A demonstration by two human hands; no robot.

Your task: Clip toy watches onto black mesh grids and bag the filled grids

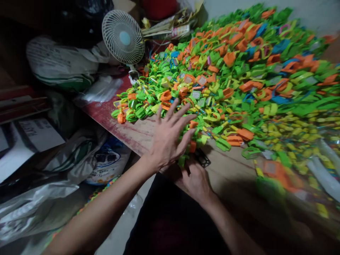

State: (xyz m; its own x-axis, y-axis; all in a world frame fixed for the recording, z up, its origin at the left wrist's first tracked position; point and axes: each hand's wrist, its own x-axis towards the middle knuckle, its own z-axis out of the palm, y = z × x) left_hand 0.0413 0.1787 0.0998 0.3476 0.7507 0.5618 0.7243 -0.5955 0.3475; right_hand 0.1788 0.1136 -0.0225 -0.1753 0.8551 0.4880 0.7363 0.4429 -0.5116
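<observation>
My left hand (170,136) is stretched out with its fingers spread, over the near edge of a heap of small plastic pieces (202,95). These are green, orange, yellow and blue, many of them looped like toy watches with pale square faces. A few green and orange pieces (192,146) show beneath that palm. Close to the table edge, my right hand (198,180) has its fingers curled in; what they hold, if anything, is hidden. Just beyond it lies a flat black piece with holes (204,158).
A white fan (123,37) stands at the back left beside plastic bags (101,88). Yellow pieces (294,138) spread to the right, near a blurred orange piece (281,173). Sacks (106,159) and a white box (34,138) crowd the floor left of the wooden table (140,136).
</observation>
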